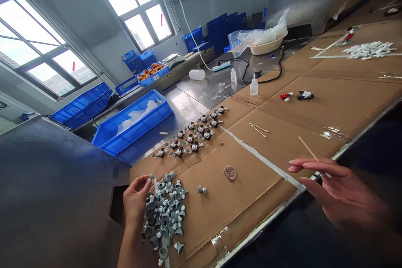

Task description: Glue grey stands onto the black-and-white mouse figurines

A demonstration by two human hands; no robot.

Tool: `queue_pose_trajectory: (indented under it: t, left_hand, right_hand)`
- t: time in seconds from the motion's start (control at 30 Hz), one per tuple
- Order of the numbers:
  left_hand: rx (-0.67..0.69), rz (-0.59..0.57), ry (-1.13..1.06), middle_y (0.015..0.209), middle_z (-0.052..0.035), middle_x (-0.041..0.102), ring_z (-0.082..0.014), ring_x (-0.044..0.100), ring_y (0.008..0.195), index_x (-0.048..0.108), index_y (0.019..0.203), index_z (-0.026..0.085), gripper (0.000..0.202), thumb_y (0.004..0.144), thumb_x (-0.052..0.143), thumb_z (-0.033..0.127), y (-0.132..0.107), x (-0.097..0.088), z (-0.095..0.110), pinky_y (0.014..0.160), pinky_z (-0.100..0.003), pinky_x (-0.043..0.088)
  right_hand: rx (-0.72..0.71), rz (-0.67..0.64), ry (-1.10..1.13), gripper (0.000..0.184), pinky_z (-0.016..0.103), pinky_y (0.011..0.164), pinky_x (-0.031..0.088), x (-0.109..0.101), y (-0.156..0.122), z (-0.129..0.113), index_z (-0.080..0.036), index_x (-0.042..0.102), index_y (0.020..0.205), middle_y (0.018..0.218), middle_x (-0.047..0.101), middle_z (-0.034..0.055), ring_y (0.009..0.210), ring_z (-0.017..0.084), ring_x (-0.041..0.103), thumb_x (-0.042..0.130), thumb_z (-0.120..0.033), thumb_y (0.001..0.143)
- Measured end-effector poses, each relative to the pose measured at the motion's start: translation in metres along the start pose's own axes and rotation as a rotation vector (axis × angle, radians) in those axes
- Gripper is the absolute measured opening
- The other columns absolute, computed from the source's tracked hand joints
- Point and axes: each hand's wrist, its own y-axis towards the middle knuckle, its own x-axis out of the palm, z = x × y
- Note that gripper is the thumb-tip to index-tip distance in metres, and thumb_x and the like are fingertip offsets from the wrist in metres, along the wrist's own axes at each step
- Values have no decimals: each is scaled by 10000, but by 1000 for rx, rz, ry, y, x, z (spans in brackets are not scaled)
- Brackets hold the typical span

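Observation:
Between thumb and fingertips, my left hand (136,197) pinches a small grey cone-shaped piece (151,176) at the upper edge of a pile of similar grey-and-white pieces (168,207). My right hand (342,188) is raised over the table's front edge, its fingers closed around a cotton swab (307,148) whose bare end points up and left. One loose grey piece (202,189) lies to the right of the pile. Farther right is a small clear round dish (230,173). Rows of black-and-white mouse-head figures (190,138) lie beyond.
Two cotton swabs (258,130) lie on the cardboard (276,113). Past them are a small dropper bottle (254,86), a red figure part (286,96) and a mouse head (305,95). White parts (369,50) are heaped at the far right. A blue crate (133,123) stands back left.

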Motion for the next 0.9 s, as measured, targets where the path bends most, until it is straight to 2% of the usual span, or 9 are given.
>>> queue_pose_trajectory:
  t: [0.1, 0.17, 0.37, 0.5, 0.6, 0.7, 0.77, 0.83, 0.9]
  left_hand:
    - [2, 35, -144, 768, -18, 714, -176, 675, 728, 677, 858, 150, 376, 658, 805, 442, -16, 0, 0, 667, -289, 538]
    - [2, 57, -223, 753, -14, 718, -171, 674, 712, 687, 842, 160, 423, 575, 845, 447, -28, 4, 6, 640, -248, 532]
    - [37, 132, -407, 885, -6, 741, -152, 689, 863, 693, 859, 193, 382, 565, 869, 361, -77, 24, 38, 815, -221, 554]
    - [5, 186, -440, 917, -3, 755, -159, 705, 878, 725, 893, 213, 366, 579, 866, 338, -121, 34, 59, 835, -215, 563]
    - [-57, 260, -494, 812, 6, 761, -169, 725, 758, 744, 846, 226, 349, 549, 888, 340, -149, 42, 68, 776, -230, 593]
    - [-167, 187, -678, 716, 8, 753, -176, 717, 626, 737, 801, 249, 357, 514, 909, 374, -168, 53, 67, 668, -271, 621]
    - [-245, 141, -758, 707, 9, 753, -183, 717, 619, 729, 759, 252, 368, 477, 923, 386, -176, 60, 62, 660, -292, 627]
    - [-267, 173, -725, 724, 17, 753, -169, 717, 638, 732, 759, 248, 385, 458, 927, 388, -182, 67, 56, 686, -263, 618]
    - [-240, 170, -601, 776, 17, 753, -158, 719, 707, 739, 806, 245, 408, 476, 912, 411, -185, 71, 51, 735, -222, 597]
  right_hand:
    - [-22, -35, 31, 344, 247, 980, 529, 3, 2, -5, -294, 608, 1145, 968, 663, 35, 969, 143, 660, 647, -120, 851]
    - [-32, -44, 39, 349, 250, 984, 527, 4, 4, -7, -288, 603, 1156, 974, 658, 33, 978, 141, 656, 635, -106, 859]
    - [-43, -32, 9, 339, 324, 961, 541, 2, 5, -6, -291, 609, 1145, 954, 659, 31, 972, 170, 659, 640, -106, 863]
    - [-36, -1, -11, 297, 367, 922, 563, 1, 6, -8, -292, 619, 1120, 971, 667, 33, 937, 186, 672, 653, -141, 867]
    - [-41, 9, -17, 269, 376, 923, 560, 1, 6, -9, -276, 620, 1115, 985, 662, 37, 937, 183, 671, 645, -147, 880]
    - [-48, 5, -31, 243, 405, 907, 562, 0, 5, -10, -277, 609, 1114, 982, 658, 34, 934, 186, 669, 639, -172, 897]
    - [-45, -3, -35, 237, 412, 895, 564, 0, 5, -10, -274, 600, 1120, 982, 658, 35, 936, 189, 667, 638, -186, 904]
    - [-43, -9, -31, 238, 409, 895, 560, -2, 4, -9, -271, 598, 1128, 988, 655, 38, 941, 189, 662, 634, -188, 908]
    - [-36, -16, -40, 241, 405, 905, 549, -4, 4, -5, -269, 600, 1135, 1007, 652, 41, 950, 189, 657, 629, -184, 911]
